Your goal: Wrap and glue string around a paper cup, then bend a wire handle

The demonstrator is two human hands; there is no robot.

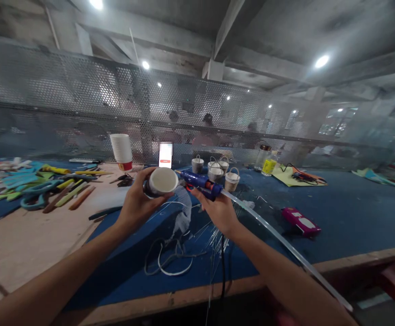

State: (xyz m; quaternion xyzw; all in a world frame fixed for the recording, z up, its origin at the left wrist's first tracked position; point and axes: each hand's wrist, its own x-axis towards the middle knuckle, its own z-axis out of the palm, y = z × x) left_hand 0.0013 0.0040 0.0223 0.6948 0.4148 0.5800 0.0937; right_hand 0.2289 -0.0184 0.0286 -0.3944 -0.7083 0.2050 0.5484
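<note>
My left hand (142,195) is closed round a small paper cup (164,181), tilted so its pale round face points toward me. In my right hand (219,207) is a blue hot glue gun (199,181), its nozzle close to the cup's right side; I cannot tell whether they touch. A long clear glue stick (268,226) runs out of the gun's back toward the lower right. Behind the gun stand several small cups with looped handles (215,171). Below my hands lie loops of pale cord (175,272) and stringy glue threads (214,237) on the blue surface.
A stack of paper cups (121,147) and a lit phone (165,155) stand against the perforated metal screen (92,95). Scissors (34,199) and coloured sticks lie left. To the right are a yellow-labelled bottle (269,165) and a magenta packet (300,222). A black cable (223,267) hangs over the table's front edge.
</note>
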